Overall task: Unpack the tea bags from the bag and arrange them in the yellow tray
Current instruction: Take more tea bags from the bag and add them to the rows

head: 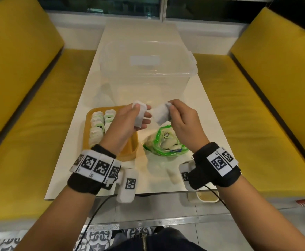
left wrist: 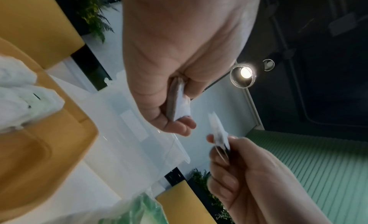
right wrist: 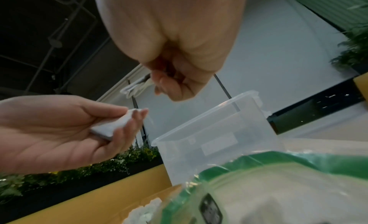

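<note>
You hold two tea bags above the white table [head: 193, 98], one in each hand. Your left hand [head: 128, 122] pinches the left tea bag [head: 139, 115] between thumb and fingers, with the outer fingers splayed toward the other hand. Your right hand [head: 181, 120] grips the right tea bag [head: 161, 113] by its top edge, fingers curled in around it, so the bag hangs down toward the left. The two bags are near each other but apart.

One yellow tray [head: 130, 147] sits on the table under your left wrist, holding two rows of tea bags [head: 101, 124]. Their exact number is hard to tell, as your forearm covers the tray's near part and the bags overlap. One green bag [head: 163, 142] lies open just right of the tray, below your right hand, with more tea bags inside, too crumpled together to count. One clear tub [head: 148, 69] stands behind both hands, farther up the table. Two yellow benches [head: 25, 113] flank the table.

Both wrist views are blurred. The left wrist view shows the left tea bag edge-on in your grip. The right wrist view hides most of the right tea bag behind the curled fingers [right wrist: 169, 84].
</note>
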A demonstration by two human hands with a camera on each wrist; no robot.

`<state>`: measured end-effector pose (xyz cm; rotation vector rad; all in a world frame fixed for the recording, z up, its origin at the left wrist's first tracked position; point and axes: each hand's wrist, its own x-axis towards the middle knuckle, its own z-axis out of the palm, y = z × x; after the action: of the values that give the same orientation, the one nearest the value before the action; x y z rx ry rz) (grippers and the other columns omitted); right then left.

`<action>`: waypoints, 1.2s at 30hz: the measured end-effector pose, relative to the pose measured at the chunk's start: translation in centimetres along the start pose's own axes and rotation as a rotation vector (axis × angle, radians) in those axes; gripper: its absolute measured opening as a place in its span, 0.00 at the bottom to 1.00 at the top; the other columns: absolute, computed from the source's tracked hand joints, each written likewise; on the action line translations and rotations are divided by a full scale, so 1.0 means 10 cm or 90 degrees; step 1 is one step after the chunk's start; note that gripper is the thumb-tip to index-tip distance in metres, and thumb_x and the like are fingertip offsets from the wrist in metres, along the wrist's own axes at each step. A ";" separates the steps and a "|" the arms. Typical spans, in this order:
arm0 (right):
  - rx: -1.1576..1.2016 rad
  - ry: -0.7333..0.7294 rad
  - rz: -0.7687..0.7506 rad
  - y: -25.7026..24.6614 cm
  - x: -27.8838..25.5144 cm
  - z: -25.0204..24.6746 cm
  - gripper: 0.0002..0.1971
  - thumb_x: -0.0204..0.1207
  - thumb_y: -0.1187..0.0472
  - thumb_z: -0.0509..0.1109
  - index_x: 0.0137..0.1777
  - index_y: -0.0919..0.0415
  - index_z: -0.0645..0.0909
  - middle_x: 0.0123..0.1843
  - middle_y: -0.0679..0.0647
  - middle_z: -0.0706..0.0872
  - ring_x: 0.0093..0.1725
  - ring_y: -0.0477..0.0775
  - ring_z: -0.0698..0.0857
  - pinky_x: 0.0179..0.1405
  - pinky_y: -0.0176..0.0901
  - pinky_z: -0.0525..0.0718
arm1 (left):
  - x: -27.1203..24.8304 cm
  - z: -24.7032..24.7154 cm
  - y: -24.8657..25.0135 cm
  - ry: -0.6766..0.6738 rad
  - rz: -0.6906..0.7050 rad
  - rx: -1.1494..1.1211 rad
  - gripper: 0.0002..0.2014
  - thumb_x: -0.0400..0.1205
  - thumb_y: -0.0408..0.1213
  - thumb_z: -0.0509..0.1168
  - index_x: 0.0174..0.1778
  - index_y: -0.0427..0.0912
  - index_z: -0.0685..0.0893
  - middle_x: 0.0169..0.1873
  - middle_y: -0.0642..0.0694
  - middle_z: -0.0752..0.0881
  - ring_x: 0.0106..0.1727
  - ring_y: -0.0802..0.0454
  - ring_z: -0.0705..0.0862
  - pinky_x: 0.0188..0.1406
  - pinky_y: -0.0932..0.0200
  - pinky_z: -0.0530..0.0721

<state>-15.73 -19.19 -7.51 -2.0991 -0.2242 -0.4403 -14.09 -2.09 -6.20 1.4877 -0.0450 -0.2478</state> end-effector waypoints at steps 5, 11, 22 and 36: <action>-0.046 -0.110 0.002 -0.06 0.08 0.09 0.11 0.87 0.61 0.58 0.50 0.64 0.80 0.36 0.53 0.84 0.34 0.48 0.80 0.33 0.40 0.76 | 0.10 0.23 0.01 -0.063 -0.054 -0.046 0.16 0.90 0.46 0.53 0.52 0.44 0.84 0.43 0.46 0.87 0.43 0.54 0.87 0.49 0.53 0.86; 0.025 -0.085 0.091 -0.05 0.14 0.01 0.08 0.77 0.67 0.71 0.54 0.60 0.87 0.38 0.52 0.88 0.35 0.48 0.85 0.34 0.39 0.83 | 0.10 0.24 -0.12 -0.089 -0.087 -0.059 0.13 0.90 0.41 0.55 0.54 0.38 0.83 0.38 0.47 0.88 0.36 0.58 0.87 0.33 0.65 0.84; 0.110 -0.058 0.158 0.05 0.27 -0.08 0.03 0.70 0.72 0.75 0.41 0.67 0.88 0.35 0.61 0.89 0.33 0.50 0.85 0.38 0.44 0.86 | 0.17 0.25 -0.17 -0.188 -0.060 -0.042 0.10 0.84 0.23 0.60 0.54 0.41 0.81 0.41 0.50 0.87 0.41 0.59 0.88 0.40 0.64 0.86; 0.001 -0.204 0.109 0.20 0.36 -0.15 0.06 0.79 0.69 0.67 0.47 0.61 0.86 0.49 0.58 0.86 0.45 0.57 0.84 0.49 0.46 0.82 | 0.30 0.29 -0.28 -0.160 -0.003 0.167 0.12 0.89 0.36 0.56 0.47 0.47 0.85 0.40 0.53 0.92 0.48 0.59 0.89 0.51 0.64 0.84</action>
<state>-12.13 -21.62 -6.92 -2.1587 -0.2261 0.0000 -12.10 -5.66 -9.10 1.7091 -0.2849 -0.4452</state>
